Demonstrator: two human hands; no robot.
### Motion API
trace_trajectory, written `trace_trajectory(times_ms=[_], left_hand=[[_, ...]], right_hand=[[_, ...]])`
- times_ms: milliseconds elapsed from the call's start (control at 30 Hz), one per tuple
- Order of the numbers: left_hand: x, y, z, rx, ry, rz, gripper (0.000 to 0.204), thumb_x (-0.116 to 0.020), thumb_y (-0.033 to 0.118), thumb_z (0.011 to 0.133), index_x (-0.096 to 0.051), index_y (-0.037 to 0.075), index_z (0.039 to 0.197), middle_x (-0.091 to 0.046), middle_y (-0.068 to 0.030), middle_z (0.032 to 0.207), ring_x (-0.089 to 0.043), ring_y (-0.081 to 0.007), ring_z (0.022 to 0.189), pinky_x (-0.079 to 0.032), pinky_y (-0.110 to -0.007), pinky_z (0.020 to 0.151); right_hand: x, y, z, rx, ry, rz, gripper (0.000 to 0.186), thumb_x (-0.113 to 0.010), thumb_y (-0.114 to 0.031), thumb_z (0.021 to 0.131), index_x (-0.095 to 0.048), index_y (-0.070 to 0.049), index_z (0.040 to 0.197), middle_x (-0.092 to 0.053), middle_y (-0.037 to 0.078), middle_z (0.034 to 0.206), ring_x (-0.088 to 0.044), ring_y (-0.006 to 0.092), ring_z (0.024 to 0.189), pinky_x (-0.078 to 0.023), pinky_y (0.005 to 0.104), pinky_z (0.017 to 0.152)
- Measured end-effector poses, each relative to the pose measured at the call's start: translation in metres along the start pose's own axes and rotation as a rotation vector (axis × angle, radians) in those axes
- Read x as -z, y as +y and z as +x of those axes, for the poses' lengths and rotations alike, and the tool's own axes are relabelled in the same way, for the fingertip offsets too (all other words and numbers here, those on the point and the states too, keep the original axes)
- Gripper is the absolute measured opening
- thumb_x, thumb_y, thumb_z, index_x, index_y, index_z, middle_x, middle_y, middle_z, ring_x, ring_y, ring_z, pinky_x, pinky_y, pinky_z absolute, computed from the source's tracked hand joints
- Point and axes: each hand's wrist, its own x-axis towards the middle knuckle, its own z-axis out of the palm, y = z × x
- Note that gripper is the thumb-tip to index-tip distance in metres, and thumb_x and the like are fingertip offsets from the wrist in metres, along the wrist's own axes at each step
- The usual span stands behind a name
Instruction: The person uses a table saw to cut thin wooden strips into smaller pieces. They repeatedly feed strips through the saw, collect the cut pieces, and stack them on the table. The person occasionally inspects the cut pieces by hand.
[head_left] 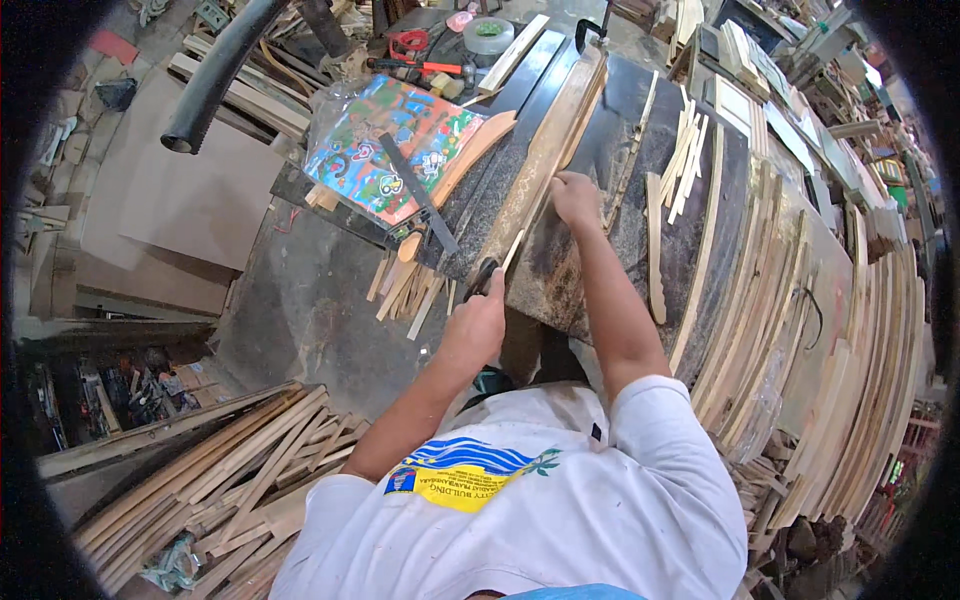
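Observation:
A long wooden board (540,170) lies lengthwise on the dark workbench (620,130), with a black clamp (590,35) at its far end. At its near end sits a black piece (484,274), perhaps another clamp, partly hidden. My left hand (474,328) is closed beside it, one finger stretched along the near end of a thin pale wood strip (514,248). Farther up, against the board's right edge, my right hand (578,203) is closed with the knuckles up. What its fingers hold, if anything, is hidden.
Left of the board lie a colourful printed sheet (390,140), a dark flat bar (418,193) and a hammer (425,66). Thin sticks (685,160) and a shaped slat (655,250) rest on the right. Long timber strips (850,400) are stacked beyond; more (230,480) lie lower left.

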Motion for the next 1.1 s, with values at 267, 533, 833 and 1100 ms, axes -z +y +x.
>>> trace_trajectory(times_ms=[267,533,833,1100], left_hand=[[-0.007,-0.002,-0.003,0.083,0.002,-0.011,0.069,-0.055,0.001,0.092,-0.033,-0.008,0.157,-0.071,-0.0303,0.084,-0.072,-0.0477,0.076,-0.057,-0.059,0.069],[-0.011,-0.007,-0.005,0.033,0.038,-0.036,0.072,-0.057,0.0,0.089,-0.035,-0.007,0.157,-0.071,-0.0301,0.084,-0.071,-0.0482,0.08,-0.056,-0.059,0.07],[-0.014,-0.013,0.002,0.032,0.045,-0.061,0.064,-0.053,0.002,0.093,-0.038,-0.004,0.155,-0.07,-0.0324,0.084,-0.07,-0.0525,0.08,-0.053,-0.063,0.072],[0.003,0.003,0.026,0.045,-0.016,-0.032,0.061,-0.052,0.002,0.096,-0.037,-0.006,0.155,-0.072,-0.03,0.088,-0.073,-0.0491,0.084,-0.06,-0.058,0.074]], right_hand=[[0.121,0.088,-0.136,-0.135,0.193,-0.454,0.041,-0.071,-0.029,0.093,-0.064,-0.003,0.123,-0.062,0.028,0.128,-0.062,0.0482,0.115,-0.052,0.0538,0.099],[0.118,0.014,-0.155,-0.164,-0.114,0.03,0.04,-0.052,-0.029,0.107,-0.06,-0.006,0.139,-0.073,0.021,0.094,-0.072,0.0359,0.09,-0.054,0.0466,0.083],[0.101,0.003,-0.136,-0.107,-0.258,0.12,0.042,-0.054,-0.027,0.107,-0.061,-0.004,0.141,-0.068,0.015,0.088,-0.067,0.0256,0.083,-0.053,0.0407,0.08],[0.107,-0.007,-0.107,-0.103,-0.247,0.156,0.039,-0.053,-0.026,0.106,-0.064,-0.003,0.136,-0.072,0.028,0.105,-0.07,0.0457,0.099,-0.054,0.049,0.088]])
